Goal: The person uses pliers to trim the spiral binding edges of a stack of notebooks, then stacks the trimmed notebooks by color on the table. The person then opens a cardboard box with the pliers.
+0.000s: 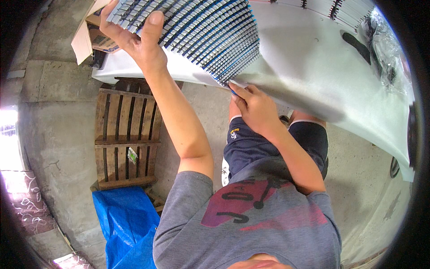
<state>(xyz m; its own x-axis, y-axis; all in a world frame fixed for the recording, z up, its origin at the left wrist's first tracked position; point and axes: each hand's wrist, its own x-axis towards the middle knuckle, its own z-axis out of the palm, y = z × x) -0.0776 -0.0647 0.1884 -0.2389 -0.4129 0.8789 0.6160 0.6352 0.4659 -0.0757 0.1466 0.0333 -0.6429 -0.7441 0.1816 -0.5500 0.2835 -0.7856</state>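
A wide stack of wire-bound notebooks (210,36), their ringed edges in rows of white, black and blue, lies tilted at the table's near edge. My left hand (141,47) is closed on its left end, thumb laid over the rings and fingers around the side. At the stack's near right corner, my right hand (259,110) is closed in a pinch, with a bit of blue at its fingertips. The fingers partly hide that corner.
White cloth covers the table (304,67). A dark flat strip (357,46) and crumpled clear plastic (389,56) lie on its right. More bound pads (345,11) stand at the back. Left are cardboard boxes (104,40), a wooden pallet (127,142) and a blue tarp (123,219).
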